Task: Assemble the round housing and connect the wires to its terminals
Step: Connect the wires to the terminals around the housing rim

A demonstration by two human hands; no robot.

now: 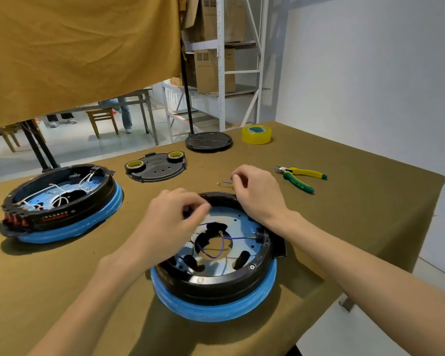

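1. Head view: the round housing (213, 278), black with a blue rim, lies open on the surface (344, 201), purple wires (217, 249) looped inside.
2. Left hand (172, 222) grip pinches narrow, contents unclear; right hand (257, 191) grip pinches a blue wire (226, 182).

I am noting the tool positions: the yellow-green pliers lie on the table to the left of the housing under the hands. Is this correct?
Not quite. The head view shows the pliers lying on the table to the right of the housing under the hands, beyond the right hand.
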